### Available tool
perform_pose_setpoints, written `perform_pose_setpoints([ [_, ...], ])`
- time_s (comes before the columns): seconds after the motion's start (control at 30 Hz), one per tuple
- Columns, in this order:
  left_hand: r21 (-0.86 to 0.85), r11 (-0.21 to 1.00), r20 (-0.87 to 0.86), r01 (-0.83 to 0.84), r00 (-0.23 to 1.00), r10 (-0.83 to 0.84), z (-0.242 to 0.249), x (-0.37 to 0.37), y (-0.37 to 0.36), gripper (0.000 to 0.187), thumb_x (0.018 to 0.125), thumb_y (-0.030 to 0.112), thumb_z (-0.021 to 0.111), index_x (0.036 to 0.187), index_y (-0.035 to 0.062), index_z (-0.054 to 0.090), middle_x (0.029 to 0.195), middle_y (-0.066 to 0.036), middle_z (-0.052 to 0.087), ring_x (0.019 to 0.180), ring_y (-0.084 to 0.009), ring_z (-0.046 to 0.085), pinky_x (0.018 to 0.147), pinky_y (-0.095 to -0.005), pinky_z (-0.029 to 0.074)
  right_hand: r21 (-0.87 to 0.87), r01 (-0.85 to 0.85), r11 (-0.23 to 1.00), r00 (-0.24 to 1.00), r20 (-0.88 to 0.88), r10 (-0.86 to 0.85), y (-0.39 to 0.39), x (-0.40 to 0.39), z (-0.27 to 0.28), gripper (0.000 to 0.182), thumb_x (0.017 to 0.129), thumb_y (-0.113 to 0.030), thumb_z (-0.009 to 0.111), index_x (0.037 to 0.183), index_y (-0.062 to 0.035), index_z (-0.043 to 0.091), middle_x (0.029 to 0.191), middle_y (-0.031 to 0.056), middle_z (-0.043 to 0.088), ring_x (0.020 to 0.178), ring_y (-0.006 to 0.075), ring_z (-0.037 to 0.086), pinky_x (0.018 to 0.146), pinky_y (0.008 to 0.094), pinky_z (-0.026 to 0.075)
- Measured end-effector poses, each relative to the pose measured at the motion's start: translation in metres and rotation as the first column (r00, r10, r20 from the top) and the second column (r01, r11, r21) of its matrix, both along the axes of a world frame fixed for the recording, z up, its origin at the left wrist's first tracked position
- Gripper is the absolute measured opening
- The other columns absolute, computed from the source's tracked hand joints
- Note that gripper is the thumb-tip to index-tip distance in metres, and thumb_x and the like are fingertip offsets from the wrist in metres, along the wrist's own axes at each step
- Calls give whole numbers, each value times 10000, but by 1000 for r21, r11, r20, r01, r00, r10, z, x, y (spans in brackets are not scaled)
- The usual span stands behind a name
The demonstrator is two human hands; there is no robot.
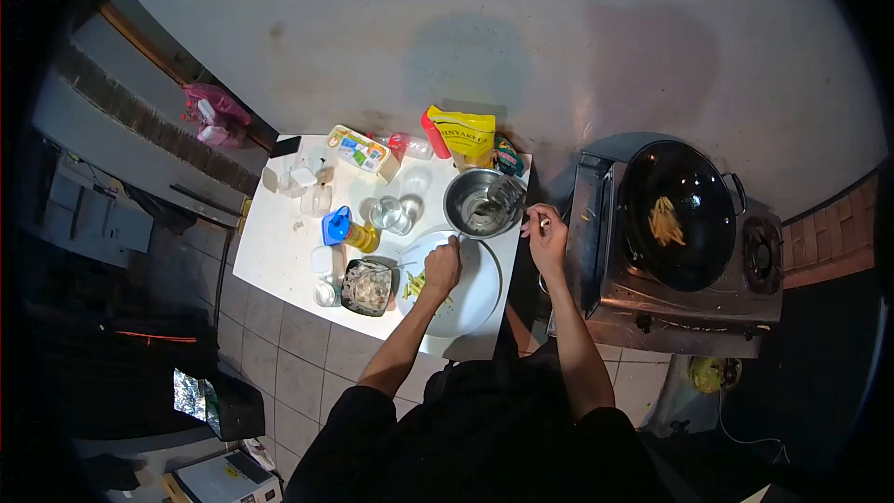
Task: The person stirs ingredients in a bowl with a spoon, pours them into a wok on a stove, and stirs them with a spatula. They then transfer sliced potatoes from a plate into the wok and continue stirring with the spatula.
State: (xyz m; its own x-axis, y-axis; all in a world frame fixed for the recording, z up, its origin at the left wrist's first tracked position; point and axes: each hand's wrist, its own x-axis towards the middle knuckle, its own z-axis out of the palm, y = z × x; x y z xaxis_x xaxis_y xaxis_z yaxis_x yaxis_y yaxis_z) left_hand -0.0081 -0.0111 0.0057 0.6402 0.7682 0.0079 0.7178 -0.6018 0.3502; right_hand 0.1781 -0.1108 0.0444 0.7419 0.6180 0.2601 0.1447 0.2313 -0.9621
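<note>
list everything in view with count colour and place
rectangular table: 1, white, centre
round plate: 1, white, table's near edge
food pieces: several, green, on plate
round metal bowl: 1, silver, beyond plate
slotted metal utensil: 1, silver, over bowl
plastic pouch: 1, yellow, table's far edge
plastic bottle: 1, yellow, left of bowl
square container: 1, dark, left of plate
smaller containers: several, clear or white, table's left
metal stove: 1, silver, right of table
round wok: 1, black, on stove
food strips: several, yellow, in wok
plastic bag: 1, pink, far left
left hand: 1, black-sleeved, at bowl's near side
right hand: 1, black-sleeved, holding utensil
</note>
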Motion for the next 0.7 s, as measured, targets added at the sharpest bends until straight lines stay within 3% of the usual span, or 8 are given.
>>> perform_pose_setpoints([
  [0.27, -9, 997, 32, -75, 997, 76, 12, 8, 19, 128, 878, 129, 466, 883, 7, 507, 692, -244, 616, 651, -407, 621, 588, -497, 492, 17, -17, 1000, 999, 47, 16, -3, -5, -1, 48, 869, 35, 535, 908, 51, 558, 943, 95, 567, 625, 133, 618, 499, 233, 523],
  [0.7, 0, 993, 30, -120, 992, 120, 16, 23, 31, 228, 929, 188, 401, 911, 0, 527, 716, -261, 616, 678, -428, 619, 612, -503, 496, -24, -98, 995, 991, 88, 100, -14, -19, -6, 130, 871, 95, 452, 932, 36, 551, 987, 87, 541, 686, 108, 595, 597, 216, 483],
])
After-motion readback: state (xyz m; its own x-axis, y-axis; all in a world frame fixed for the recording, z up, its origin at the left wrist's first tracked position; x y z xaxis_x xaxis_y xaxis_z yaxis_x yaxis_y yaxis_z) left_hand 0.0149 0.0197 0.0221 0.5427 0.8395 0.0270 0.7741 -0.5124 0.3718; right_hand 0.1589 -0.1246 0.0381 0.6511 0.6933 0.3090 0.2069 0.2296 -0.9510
